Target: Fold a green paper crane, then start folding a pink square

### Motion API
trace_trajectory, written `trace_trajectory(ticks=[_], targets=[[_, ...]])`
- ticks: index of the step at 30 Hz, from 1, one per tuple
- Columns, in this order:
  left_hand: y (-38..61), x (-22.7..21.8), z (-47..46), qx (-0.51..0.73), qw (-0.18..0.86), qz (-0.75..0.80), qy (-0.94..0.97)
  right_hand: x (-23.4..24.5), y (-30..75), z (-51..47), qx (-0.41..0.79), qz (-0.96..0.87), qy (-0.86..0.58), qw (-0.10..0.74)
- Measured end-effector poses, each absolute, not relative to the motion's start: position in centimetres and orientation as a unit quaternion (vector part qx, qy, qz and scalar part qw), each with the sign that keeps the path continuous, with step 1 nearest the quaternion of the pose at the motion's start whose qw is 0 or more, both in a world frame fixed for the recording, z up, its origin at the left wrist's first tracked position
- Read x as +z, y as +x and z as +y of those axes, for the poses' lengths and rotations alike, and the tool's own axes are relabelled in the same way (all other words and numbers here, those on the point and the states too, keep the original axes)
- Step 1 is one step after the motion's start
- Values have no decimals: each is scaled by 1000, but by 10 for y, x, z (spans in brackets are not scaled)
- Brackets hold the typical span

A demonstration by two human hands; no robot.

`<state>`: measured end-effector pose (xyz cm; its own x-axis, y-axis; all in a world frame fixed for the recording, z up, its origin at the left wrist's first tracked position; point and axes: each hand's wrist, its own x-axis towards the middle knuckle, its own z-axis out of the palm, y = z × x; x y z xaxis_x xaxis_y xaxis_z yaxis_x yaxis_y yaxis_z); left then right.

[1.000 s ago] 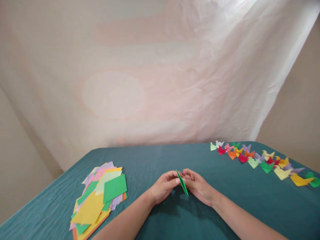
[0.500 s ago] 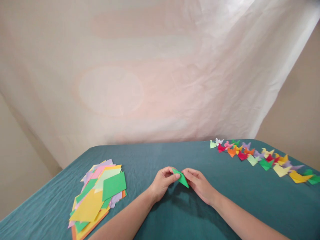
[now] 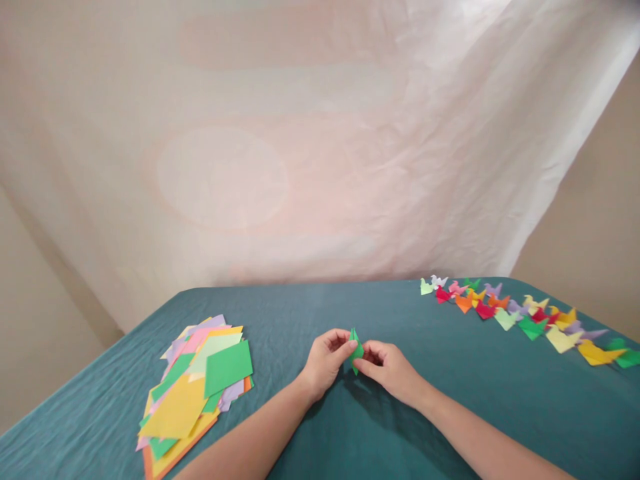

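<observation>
A small piece of folded green paper (image 3: 355, 351) is held upright between my two hands, a little above the tablecloth. It is narrow, with a split pointed top and a pointed lower end. My left hand (image 3: 325, 360) pinches its left side, the thumb lying across the front. From the other side, my right hand (image 3: 390, 367) grips the lower right part between thumb and fingers. Some of the fingertips behind the paper are hidden.
A loose pile of coloured paper squares (image 3: 175, 407) lies on the left of the teal tablecloth (image 3: 300, 307). Several folded paper birds (image 3: 507, 320) in many colours stand in slanting rows along the right side. A pale cloth backdrop (image 3: 320, 167) hangs behind the table.
The folded green paper has turned from a slant to nearly upright and shows a split tip. My right hand has shifted left, its thumb now on the paper's lower part.
</observation>
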<state>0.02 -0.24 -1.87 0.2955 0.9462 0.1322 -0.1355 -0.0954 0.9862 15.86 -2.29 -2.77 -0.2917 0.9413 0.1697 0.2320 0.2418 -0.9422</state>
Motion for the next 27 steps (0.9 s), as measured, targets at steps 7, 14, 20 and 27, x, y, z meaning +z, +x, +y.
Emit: trace_trajectory(ticks=[7, 14, 20, 27], targets=[[0, -16, -4, 453, 567, 364, 584, -28, 158, -23, 419, -685, -442, 400], [0, -14, -5, 425, 568, 370, 600, -31, 159, -23, 422, -676, -448, 405], [-2, -13, -5, 412, 590, 350, 599, -22, 161, -24, 471, -614, -422, 472], [-7, -12, -4, 363, 587, 330, 643, -22, 166, -21, 483, -562, -432, 514]])
